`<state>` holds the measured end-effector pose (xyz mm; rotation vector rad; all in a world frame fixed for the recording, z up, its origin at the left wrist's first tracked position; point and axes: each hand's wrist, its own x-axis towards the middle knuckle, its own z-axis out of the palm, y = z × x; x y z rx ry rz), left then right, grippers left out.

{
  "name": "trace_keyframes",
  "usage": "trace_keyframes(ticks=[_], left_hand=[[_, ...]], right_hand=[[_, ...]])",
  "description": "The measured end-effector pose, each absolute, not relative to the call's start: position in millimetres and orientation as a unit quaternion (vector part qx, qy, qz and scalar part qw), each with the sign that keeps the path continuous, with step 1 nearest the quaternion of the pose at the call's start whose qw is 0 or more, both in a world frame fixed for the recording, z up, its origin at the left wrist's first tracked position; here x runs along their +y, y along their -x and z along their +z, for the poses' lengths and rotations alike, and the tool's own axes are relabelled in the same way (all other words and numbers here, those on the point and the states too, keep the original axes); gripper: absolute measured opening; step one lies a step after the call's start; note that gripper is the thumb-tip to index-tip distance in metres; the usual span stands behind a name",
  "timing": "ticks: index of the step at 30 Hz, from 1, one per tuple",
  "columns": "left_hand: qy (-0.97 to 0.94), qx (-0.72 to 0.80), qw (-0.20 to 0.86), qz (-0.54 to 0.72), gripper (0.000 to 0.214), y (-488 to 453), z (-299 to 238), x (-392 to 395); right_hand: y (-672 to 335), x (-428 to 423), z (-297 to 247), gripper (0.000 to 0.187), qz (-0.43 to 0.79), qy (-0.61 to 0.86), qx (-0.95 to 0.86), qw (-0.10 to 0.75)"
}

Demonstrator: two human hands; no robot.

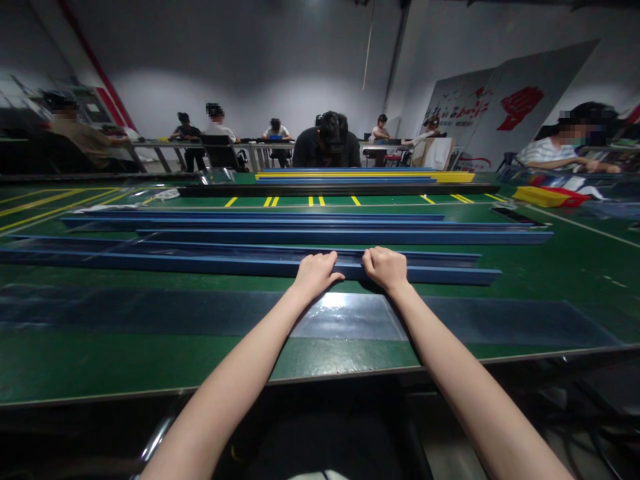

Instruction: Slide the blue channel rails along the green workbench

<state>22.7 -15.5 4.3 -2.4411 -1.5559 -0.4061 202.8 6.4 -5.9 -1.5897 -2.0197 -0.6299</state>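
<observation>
Both hands are sitting on the nearest blue rail (240, 265); left hand (316, 272) and right hand (385, 267) are curling their fingers over its top edge, close together, so each grip is closing on the rail; it's lying flat on the green desk (100, 367), long axis running left to right; more blue rails (300, 227) are lying parallel behind it; a clear plastic sheet (350, 320) is lying in front.

green table (150, 373) — long blue strips (300, 237) | clear plastic sheet (500, 320) — near edge
</observation>
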Motion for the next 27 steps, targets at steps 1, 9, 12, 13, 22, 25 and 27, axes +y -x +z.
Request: trace_keyframes(ticks=[1, 9, 12, 13, 22, 25, 27], left_hand=[[0.830, -0.528, 0.111, -0.138, 0.036, -23, 4, -15], [0.843, -0.507, 0.118, -0.134, 0.034, -21, 6, -16], [0.852, -0.490, 0.122, -0.137, 0.033, -20, 6, -16], [0.854, -0.485, 0.125, -0.140, 0.032, -19, 5, -16], [0.850, -0.485, 0.142, -0.153, 0.033, -15, 3, -11], [0.847, -0.489, 0.141, -0.153, 0.032, -15, 1, -10], [0.847, -0.490, 0.138, -0.152, 0.032, -16, 1, -10]], right_hand=[[-203, 7, -6, 0.042, -0.229, 0.591, -0.734, 0.243], [-204, 12, -5, 0.042, -0.225, 0.620, -0.711, 0.245], [-209, 13, -6, 0.042, -0.224, 0.640, -0.693, 0.246], [-212, 14, -6, 0.041, -0.223, 0.648, -0.685, 0.246], [-248, 13, -8, 0.039, -0.239, 0.699, -0.620, 0.264], [-252, 14, -10, 0.039, -0.255, 0.683, -0.625, 0.277], [-252, 14, -11, 0.039, -0.266, 0.667, -0.635, 0.285]])
